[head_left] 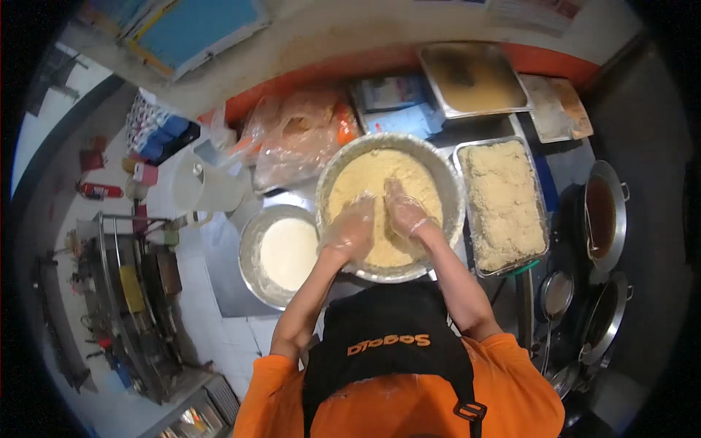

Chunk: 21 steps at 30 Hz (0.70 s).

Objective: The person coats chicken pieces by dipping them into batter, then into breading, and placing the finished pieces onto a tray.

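Note:
A large metal bowl of pale yellow crumbs stands before me. My left hand, in a clear plastic glove, is in its left half with fingers stretched forward into the crumbs. My right hand, gloved likewise, lies a little to the right, fingers extended and partly sunk in the crumbs. A shadowed hollow separates the two hands. I see nothing gripped, though the fingertips are partly hidden. Left of the bowl sits a smaller metal bowl of white batter. On the right, a tray holds crumb-covered pieces.
Behind are plastic bags, blue packets and a metal pan of yellowish liquid. A whitish bucket stands at left. Right of the table are two woks with dark liquid and a strainer. Metal shelving stands far left.

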{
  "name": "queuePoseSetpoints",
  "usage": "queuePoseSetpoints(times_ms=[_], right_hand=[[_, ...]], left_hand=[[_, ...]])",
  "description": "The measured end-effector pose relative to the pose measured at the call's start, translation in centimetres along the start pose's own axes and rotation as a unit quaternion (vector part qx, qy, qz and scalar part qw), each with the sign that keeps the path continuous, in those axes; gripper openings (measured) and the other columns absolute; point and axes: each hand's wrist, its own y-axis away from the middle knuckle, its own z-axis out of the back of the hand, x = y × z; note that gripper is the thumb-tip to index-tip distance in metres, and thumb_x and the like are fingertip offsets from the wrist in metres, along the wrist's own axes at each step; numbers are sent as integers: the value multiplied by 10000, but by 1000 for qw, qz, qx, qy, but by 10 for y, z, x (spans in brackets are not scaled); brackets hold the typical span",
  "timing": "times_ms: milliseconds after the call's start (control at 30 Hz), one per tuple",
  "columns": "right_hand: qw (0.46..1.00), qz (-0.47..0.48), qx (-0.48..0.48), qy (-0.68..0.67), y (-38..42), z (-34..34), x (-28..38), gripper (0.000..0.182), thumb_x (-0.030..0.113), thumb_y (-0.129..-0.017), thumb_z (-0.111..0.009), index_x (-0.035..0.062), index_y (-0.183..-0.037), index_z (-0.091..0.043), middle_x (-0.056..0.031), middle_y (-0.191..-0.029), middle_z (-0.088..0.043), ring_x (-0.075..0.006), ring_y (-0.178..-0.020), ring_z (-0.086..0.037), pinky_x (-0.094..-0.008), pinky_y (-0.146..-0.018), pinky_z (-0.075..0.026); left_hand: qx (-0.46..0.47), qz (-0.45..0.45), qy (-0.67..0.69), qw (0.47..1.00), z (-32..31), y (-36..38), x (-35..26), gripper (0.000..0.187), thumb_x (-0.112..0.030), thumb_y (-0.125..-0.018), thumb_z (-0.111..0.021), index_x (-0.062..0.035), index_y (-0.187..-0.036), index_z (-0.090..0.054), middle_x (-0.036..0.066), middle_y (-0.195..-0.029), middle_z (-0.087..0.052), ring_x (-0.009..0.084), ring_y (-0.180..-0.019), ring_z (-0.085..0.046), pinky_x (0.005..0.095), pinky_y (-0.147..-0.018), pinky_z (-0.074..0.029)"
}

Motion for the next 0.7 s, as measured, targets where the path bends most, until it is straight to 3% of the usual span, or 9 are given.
queuePoseSetpoints(times_ms=[33, 133, 200, 267, 367, 500, 567, 667, 700], right_hand=[[1000, -7, -11, 4, -2, 26, 1, 729, 114, -864, -504, -154, -1501, -272, -398, -1490, -373, -465, -1426, -373, -465, -1224, -260], [986, -151, 6, -69, 8, 54, 7, 640, 252, -926, -535, -150, -1414, -434, -386, -1415, -474, -439, -1364, -462, -451, -1161, -357], [964, -251, -78, -29, -4, 5, -4, 573, 417, -931, -621, -129, -1098, -663, -332, -1112, -673, -457, -1057, -652, -494, -948, -503], [950, -290, -41, -104, -8, 21, 18, 630, 473, -928, -636, -126, -1119, -651, -343, -1130, -658, -438, -1075, -651, -466, -943, -505], [927, -220, -148, -266, -9, 6, 5, 602, 415, -942, -654, -123, -1208, -606, -312, -1112, -680, -384, -1070, -669, -421, -917, -521], [855, -182, -159, -458, -16, -13, -7, 634, 383, -979, -625, -101, -1360, -477, -227, -1165, -667, -272, -1084, -639, -382, -868, -532], [765, -165, -278, -556, -23, -24, -7, 539, 315, -1003, -640, -52, -1353, -456, -123, -1235, -609, -185, -1059, -600, -338, -877, -529], [660, -186, -206, -698, -1, 10, -13, 582, 356, -993, -660, -7, -1385, -430, -91, -1297, -551, -176, -1095, -565, -353, -917, -530], [698, -197, -195, -660, -2, 12, -27, 615, 394, -977, -674, 32, -1409, -429, -87, -1323, -547, -196, -1131, -573, -396, -941, -541]], left_hand=[[7, 4, 35, 999, 3, -3, 7, 708, -99, -847, -544, 72, -1504, -345, 275, -1330, -598, 398, -1254, -566, 484, -1146, -376], [-290, -75, 91, 950, 10, 25, 11, 486, -100, -926, -597, -3, -1395, -515, 218, -1268, -637, 306, -1142, -630, 401, -1012, -497], [5, 254, 459, 851, 22, 38, 21, 494, -36, -953, -581, -40, -1441, -505, 161, -1308, -638, 242, -1086, -662, 379, -969, -525], [-229, -34, 370, 900, 22, 52, 15, 555, -17, -948, -560, -30, -1493, -454, 179, -1244, -670, 277, -976, -695, 388, -921, -532], [-270, -89, 218, 933, 39, 50, 3, 605, -10, -892, -512, 30, -1489, -423, 296, -1254, -636, 425, -1071, -672, 423, -882, -526], [-194, -7, 298, 935, 55, 61, -15, 600, -1, -877, -523, 50, -1468, -433, 324, -1187, -642, 457, -1057, -664, 419, -905, -516], [-226, -22, 264, 937, 57, 61, -18, 613, -10, -877, -528, 53, -1476, -415, 344, -1172, -627, 474, -1049, -654, 425, -897, -515], [-172, 51, 277, 944, 74, 69, -27, 634, -16, -875, -536, 54, -1488, -392, 341, -1159, -633, 474, -1034, -655, 429, -885, -519], [-173, 53, 275, 944, 73, 71, -25, 634, -16, -875, -536, 54, -1488, -392, 341, -1159, -633, 474, -1034, -655, 429, -885, -519]])
